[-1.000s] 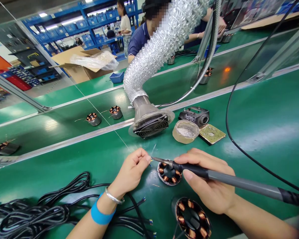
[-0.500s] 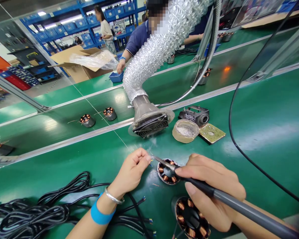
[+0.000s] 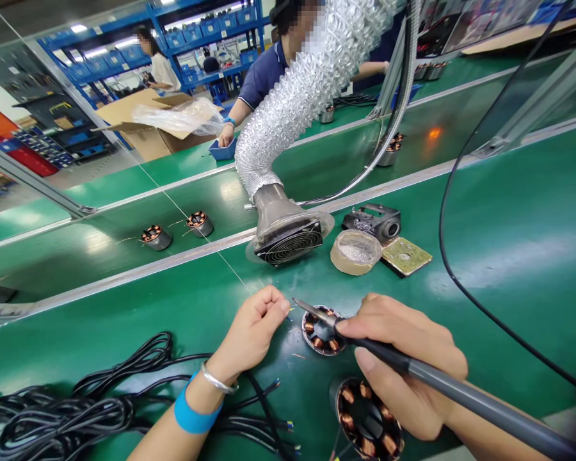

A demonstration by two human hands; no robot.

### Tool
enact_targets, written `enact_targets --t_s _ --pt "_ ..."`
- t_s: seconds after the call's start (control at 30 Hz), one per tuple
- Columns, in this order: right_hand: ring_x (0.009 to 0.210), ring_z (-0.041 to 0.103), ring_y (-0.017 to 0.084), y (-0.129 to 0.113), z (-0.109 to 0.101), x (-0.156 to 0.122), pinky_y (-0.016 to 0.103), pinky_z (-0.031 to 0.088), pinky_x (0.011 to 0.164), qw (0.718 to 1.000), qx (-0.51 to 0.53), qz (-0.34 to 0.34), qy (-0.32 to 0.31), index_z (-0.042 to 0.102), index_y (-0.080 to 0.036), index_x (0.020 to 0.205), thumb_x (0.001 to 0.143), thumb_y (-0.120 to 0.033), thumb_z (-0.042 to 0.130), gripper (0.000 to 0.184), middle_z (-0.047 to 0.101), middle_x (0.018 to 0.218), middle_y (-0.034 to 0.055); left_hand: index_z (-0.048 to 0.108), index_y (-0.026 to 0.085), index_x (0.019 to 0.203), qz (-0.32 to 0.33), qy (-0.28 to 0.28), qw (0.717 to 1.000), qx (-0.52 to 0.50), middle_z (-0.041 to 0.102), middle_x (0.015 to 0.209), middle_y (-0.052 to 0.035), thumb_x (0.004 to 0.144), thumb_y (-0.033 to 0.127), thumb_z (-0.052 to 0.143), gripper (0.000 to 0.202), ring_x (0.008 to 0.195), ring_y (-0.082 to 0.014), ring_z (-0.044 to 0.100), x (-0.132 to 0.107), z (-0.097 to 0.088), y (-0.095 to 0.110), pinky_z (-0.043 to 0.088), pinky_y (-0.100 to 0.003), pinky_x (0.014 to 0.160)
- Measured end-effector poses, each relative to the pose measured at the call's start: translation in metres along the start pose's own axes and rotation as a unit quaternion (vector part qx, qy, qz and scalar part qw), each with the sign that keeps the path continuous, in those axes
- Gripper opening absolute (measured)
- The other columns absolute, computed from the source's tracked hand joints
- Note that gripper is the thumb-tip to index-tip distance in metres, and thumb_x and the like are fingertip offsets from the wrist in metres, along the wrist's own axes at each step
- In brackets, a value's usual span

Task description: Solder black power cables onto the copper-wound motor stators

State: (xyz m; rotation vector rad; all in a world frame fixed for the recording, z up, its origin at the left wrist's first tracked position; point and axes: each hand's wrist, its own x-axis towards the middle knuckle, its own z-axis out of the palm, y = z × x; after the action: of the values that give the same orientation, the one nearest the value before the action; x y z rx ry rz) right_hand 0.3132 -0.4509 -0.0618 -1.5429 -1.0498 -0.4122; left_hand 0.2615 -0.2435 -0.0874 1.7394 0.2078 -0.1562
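My right hand (image 3: 408, 358) is closed around the dark handle of a soldering iron (image 3: 441, 381). The iron's metal tip points left, close to the fingertips of my left hand (image 3: 256, 326). Thumb and index finger of that hand are pinched on a thin solder wire (image 3: 233, 270), which runs in from the upper left. Small yellow and blue wire ends show beside the thumb; how they are held is hidden. Under the iron lies a round motor stator (image 3: 319, 344) with copper coils. A second stator (image 3: 367, 419) sits nearer me, partly behind my right hand.
Black cables (image 3: 67, 410) lie coiled at left. A fume extractor (image 3: 290, 240) hangs ahead on a silver duct. Right of it are a round tub (image 3: 355, 253), an iron stand (image 3: 374, 221) and a sponge (image 3: 407, 256). Beyond the rail, stators (image 3: 156, 237) stand on a belt; a co-worker (image 3: 264, 77) sits opposite.
The stators on the belt have moved left. Smoke near the iron's tip has thinned, and my right hand has shifted slightly left. A person in the background has moved left.
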Motion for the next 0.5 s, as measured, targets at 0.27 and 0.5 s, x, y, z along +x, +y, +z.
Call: enact_targets --t_s 0.27,0.5 --pt "0.061 0.057 0.016 0.011 0.002 -0.005 0.03 0.05 0.051 1.0 -0.015 -0.015 0.016 0.065 -0.019 0.11 0.079 -0.009 0.052 0.034 0.064 0.08 0.0054 0.044 0.019 0.075 -0.001 -0.009 1.0 0.0 0.029 0.059 0.009 0.093 0.047 0.05 0.034 0.052 -0.0078 0.021 -0.001 0.0 0.001 0.018 -0.021 0.048" --pt "0.058 0.062 0.012 0.031 0.02 -0.007 0.024 0.052 0.055 0.998 -0.062 -0.016 -0.019 0.059 -0.022 0.12 0.089 -0.003 0.054 0.036 0.068 0.074 0.0002 0.046 0.018 0.078 0.012 -0.045 0.999 0.011 0.033 0.063 0.0072 0.093 0.053 0.047 0.038 0.056 -0.0089 0.025 -0.009 -0.004 0.004 0.023 -0.022 0.051"
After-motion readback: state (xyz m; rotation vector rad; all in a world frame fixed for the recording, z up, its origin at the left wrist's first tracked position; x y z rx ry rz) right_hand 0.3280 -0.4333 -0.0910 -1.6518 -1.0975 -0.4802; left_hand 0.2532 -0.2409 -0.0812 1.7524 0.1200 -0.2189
